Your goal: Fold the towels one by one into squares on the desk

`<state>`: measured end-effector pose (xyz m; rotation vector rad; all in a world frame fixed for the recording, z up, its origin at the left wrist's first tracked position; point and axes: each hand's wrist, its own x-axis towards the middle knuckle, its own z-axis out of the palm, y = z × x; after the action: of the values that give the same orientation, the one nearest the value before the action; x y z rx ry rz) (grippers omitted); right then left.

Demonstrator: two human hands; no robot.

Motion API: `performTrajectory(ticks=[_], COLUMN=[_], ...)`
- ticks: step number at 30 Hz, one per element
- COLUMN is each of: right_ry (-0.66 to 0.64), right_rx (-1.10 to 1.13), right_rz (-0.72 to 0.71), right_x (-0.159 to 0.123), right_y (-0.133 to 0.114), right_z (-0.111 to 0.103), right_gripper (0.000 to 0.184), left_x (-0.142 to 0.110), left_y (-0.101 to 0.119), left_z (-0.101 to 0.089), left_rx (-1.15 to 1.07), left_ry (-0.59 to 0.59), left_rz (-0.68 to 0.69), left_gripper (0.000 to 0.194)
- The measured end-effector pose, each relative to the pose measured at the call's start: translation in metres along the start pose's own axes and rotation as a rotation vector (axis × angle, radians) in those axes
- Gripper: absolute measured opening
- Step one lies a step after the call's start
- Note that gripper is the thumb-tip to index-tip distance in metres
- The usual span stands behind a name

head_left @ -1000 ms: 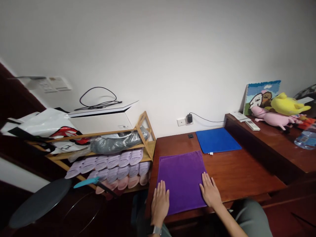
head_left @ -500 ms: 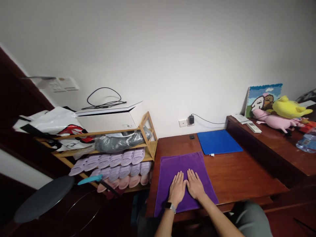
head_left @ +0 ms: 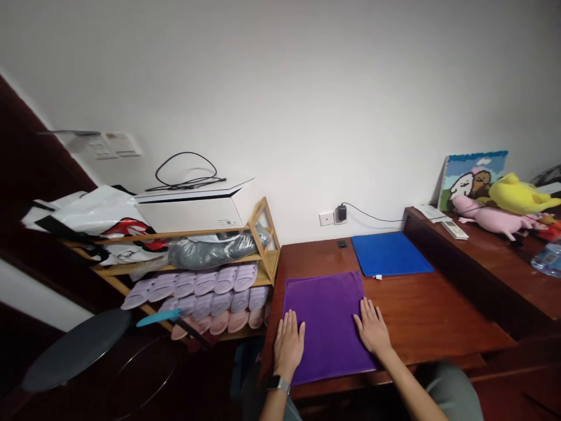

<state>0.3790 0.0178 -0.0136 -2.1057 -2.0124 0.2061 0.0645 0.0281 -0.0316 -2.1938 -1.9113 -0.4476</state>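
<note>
A purple cloth [head_left: 331,327] lies spread out on the brown wooden desk [head_left: 421,310]. On its left edge my left hand [head_left: 288,344] rests flat, fingers stretched out and a watch [head_left: 279,383] on the wrist. My right hand [head_left: 372,329] lies flat over the right edge, fingers extended and the thumb reaching onto the cloth. Neither hand holds anything. Behind and to the right, a blue cloth [head_left: 390,253] with a small white tag lies flat on the desk.
Left of the desk stands a wooden rack [head_left: 267,266] with slippers [head_left: 225,279], a white box [head_left: 188,215] and a bag. A black plug [head_left: 341,212] sits in the wall. Plush toys [head_left: 486,217], a remote [head_left: 454,229] and a bottle [head_left: 547,258] are on the raised right surface.
My hands have slid apart from the middle of the purple cloth, the left one to its left edge and the right one to its right edge. The blue cloth lies as before.
</note>
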Motion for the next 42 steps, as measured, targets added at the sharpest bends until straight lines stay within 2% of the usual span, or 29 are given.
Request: performTrajectory(ticks=[3,6,9,11,15,18,20,23,26,28,31,35,37,39,42], right_ry=[0.013,-0.042,-0.100,-0.098,-0.044,-0.029,-0.029,-0.038,-0.078,-0.113,-0.106,-0.056,-0.056,-0.044,-0.014], right_rx=[0.040,0.071,0.067,0.049,0.021,0.009,0.012,0.033,0.041,0.037,0.035,0.000,-0.016,-0.014,0.017], right_rz=[-0.074,-0.149,-0.150,-0.105,-0.008,0.016,0.004,-0.066,-0.159,-0.179,-0.129,0.011,0.052,0.049,-0.056], right_x=[0.006,0.015,0.020,0.021,0.018,0.019,0.026,0.047,0.071,0.082,0.088,0.086,0.086,0.090,0.102], right_y=[-0.037,-0.069,-0.076,-0.062,-0.013,0.005,-0.002,-0.038,-0.075,-0.086,-0.070,-0.014,0.004,0.002,-0.032], right_z=[-0.006,-0.006,-0.001,0.003,0.008,0.005,-0.001,-0.010,-0.012,-0.005,0.008,0.014,0.010,0.003,-0.004], right_gripper=[0.076,0.073,0.072,0.075,0.078,0.079,0.081,0.080,0.072,0.069,0.072,0.076,0.077,0.077,0.074], left_x=[0.019,0.039,0.047,0.044,0.026,0.021,0.030,0.059,0.088,0.098,0.096,0.079,0.077,0.083,0.107], left_y=[0.025,0.055,0.069,0.061,0.018,-0.003,0.003,0.036,0.070,0.077,0.056,0.003,-0.013,-0.011,0.020], left_z=[-0.005,-0.007,-0.003,0.003,0.012,0.011,0.005,-0.003,-0.002,0.006,0.023,0.039,0.040,0.036,0.027], left_rx=[-0.065,-0.120,-0.124,-0.105,-0.037,-0.010,-0.018,-0.073,-0.138,-0.154,-0.132,-0.048,-0.012,-0.008,-0.077], left_ry=[-0.010,-0.105,-0.195,-0.183,-0.090,-0.054,-0.037,-0.029,-0.099,-0.163,-0.176,-0.075,-0.020,0.011,-0.034], left_rz=[0.094,0.199,0.200,0.136,-0.022,-0.040,-0.011,0.103,0.232,0.250,0.170,-0.046,-0.132,-0.146,0.026], left_gripper=[0.062,0.063,0.066,0.064,0.062,0.064,0.065,0.064,0.061,0.060,0.060,0.061,0.062,0.063,0.062])
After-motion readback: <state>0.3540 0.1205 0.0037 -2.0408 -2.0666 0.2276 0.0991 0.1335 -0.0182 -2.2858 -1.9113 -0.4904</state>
